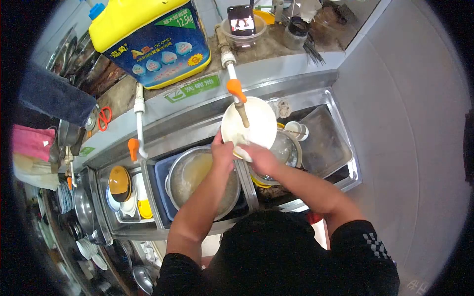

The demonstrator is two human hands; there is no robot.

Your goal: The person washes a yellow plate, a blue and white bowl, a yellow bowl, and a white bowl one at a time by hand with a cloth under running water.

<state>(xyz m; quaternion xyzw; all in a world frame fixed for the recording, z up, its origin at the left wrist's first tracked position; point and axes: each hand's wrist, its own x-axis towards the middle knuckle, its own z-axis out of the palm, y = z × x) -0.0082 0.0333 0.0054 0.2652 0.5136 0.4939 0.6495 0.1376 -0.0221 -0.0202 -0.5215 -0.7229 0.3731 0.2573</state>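
Note:
A round white plate [260, 121] is tilted under the tap [237, 93], whose orange handle is at its upper end. My left hand [223, 152] is closed on the plate's lower left rim. My right hand [260, 160] is closed around a whitish cloth [243, 153] at the plate's lower edge; its fingers are partly hidden. Below the plate on the right, a metal pot [287, 148] sits in the right basin. To the left, a large metal basin [193, 170] of cloudy water rests inside a blue tub [163, 185].
A metal tray [323, 140] and white cups [297, 130] lie right of the pot. Stacked dishes [120, 183] occupy the left sink. On the ledge are a yellow detergent jug [153, 44], a phone [241, 20] in a plastic tub, and red scissors [104, 118].

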